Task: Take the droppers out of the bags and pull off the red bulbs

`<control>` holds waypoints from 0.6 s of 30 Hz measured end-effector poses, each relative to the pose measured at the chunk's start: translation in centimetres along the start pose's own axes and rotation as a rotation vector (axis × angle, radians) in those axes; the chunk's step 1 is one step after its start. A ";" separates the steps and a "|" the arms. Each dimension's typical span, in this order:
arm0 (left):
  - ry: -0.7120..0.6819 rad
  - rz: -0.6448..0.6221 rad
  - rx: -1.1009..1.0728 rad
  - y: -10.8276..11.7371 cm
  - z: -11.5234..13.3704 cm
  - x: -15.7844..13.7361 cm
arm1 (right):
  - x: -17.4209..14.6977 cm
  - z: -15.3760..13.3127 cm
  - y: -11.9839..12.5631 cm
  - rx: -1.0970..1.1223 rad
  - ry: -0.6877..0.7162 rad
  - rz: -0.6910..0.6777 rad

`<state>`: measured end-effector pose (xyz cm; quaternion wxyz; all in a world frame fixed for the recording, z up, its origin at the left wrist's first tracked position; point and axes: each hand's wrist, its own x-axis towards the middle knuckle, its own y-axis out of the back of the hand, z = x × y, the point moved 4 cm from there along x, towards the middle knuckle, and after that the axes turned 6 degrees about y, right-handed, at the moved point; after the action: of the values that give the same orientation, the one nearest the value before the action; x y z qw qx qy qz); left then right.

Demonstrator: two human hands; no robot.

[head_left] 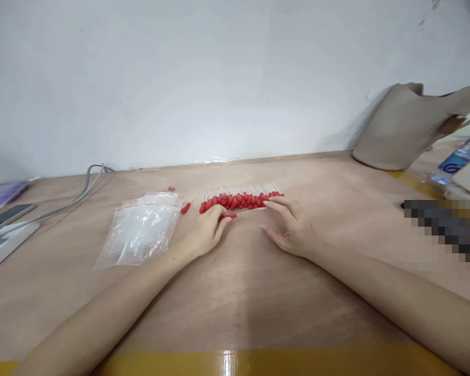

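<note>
Preferably, the left hand (pixel 208 227), pinching one stick (pixel 233 215) in front of the red-tipped pile (pixel 238 200), should guide it lightly; the right hand (pixel 292 225), half open, touches the pile's right end.

Person's bare left forearm (pixel 113 308), angled in from lower left, left hand (pixel 207 231) with thumb and forefinger pinched together, bare right forearm (pixel 391 287) from lower right, right hand (pixel 293 230) facing it, thumb spread from lightly bent fingers (pixel 281 209)
</note>
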<state>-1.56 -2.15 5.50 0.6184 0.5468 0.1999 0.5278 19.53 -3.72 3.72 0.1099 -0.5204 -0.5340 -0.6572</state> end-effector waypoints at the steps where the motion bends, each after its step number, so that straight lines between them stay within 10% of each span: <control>1: -0.029 -0.031 -0.041 -0.5 0.5 -0.4 | 0.0 0.0 -0.2 -0.001 0.019 -0.038; 6: -0.051 -0.050 -0.152 -1.6 0.7 -1.3 | 0.4 -0.2 -2.1 0.036 0.060 -0.251; 18: -0.273 0.043 -0.142 -2.4 1.4 -0.4 | 0.9 -0.2 -3.4 0.122 0.088 -0.282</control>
<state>0.45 -2.75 3.72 0.6656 0.5724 0.0641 0.4745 16.64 -2.18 2.46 0.0712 -0.4033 -0.6352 -0.6548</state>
